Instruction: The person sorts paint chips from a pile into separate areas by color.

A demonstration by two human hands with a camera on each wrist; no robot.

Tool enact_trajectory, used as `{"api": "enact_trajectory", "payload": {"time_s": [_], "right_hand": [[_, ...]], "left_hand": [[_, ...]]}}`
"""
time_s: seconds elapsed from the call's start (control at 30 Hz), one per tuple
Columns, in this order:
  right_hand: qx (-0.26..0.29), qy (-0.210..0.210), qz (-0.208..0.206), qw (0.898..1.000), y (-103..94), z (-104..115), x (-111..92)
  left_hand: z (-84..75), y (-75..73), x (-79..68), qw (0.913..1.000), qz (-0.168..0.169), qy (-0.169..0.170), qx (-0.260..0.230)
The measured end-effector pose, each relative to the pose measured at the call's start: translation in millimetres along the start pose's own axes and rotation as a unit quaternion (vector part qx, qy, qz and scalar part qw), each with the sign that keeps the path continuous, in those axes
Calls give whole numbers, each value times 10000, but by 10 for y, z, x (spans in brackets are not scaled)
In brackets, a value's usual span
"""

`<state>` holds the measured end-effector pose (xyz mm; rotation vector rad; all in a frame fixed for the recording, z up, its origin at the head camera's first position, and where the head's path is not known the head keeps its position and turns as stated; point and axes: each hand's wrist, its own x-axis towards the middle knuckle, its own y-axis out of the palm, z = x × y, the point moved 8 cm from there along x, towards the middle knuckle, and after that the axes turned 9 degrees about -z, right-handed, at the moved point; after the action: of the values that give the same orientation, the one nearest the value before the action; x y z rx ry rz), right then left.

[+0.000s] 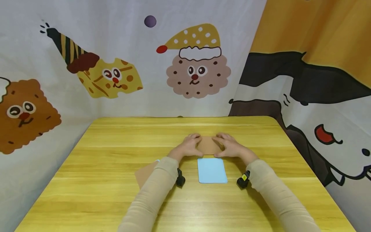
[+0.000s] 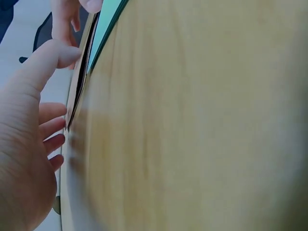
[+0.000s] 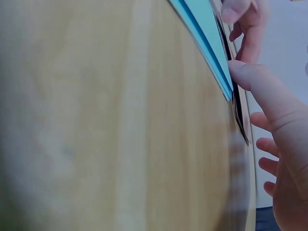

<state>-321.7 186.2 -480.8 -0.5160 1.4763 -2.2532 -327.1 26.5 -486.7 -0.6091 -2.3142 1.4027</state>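
A brown square piece of card lies toward the far part of the table, between both hands. My left hand holds its left side, thumb at the near edge and fingers curved round toward the far edge. The right hand grips the right side in the same way. Just nearer than the brown card lies a light blue square of paper, untouched, its edges showing layers in the right wrist view. From the wrists, the brown card appears edge-on as several thin, dark-edged layers.
Another brown card lies at the left, partly hidden under the left forearm, with a light blue corner peeking out behind it. The wooden table ends at a patterned cloth backdrop.
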Motion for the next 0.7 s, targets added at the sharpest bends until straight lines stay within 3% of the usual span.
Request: {"api": "enact_trajectory", "payload": {"time_s": [0.3,0.7], "right_hand": [[-145,73,-249,9996,-96,90,-34],[-257,-389,-774,9959,-210,334,-212]], "left_hand": [[-45,-128,-62,9986,-511,-26,157],[-144,-318,-303,9937,-1117,85,3]]}}
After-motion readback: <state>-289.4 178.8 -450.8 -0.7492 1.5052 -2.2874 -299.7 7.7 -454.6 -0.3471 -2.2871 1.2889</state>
